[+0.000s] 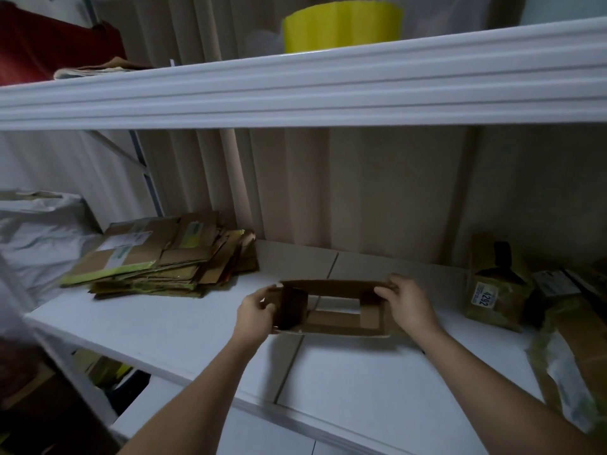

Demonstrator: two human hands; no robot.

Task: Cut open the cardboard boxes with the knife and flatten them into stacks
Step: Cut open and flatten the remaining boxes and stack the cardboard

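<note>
My left hand (254, 311) and right hand (405, 307) grip an opened brown cardboard box (331, 308); a flattened cardboard stack (157, 257) is done, and taped boxes (492, 284) remain.

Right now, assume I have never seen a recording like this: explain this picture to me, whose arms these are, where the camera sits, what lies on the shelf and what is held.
There is no machine here. A person wears a wide-angle camera on the head, so the single picture looks forward and down along their own bare arms.

The left hand and the right hand each grip one end of an opened cardboard box; you can see through it to the white shelf it is held over.

To the left on that shelf lies a stack of flattened boxes. To the right are more packages, one with a label reading 4292.

On the shelf above stand a yellow container and something red.

No knife shows in this view.
</note>
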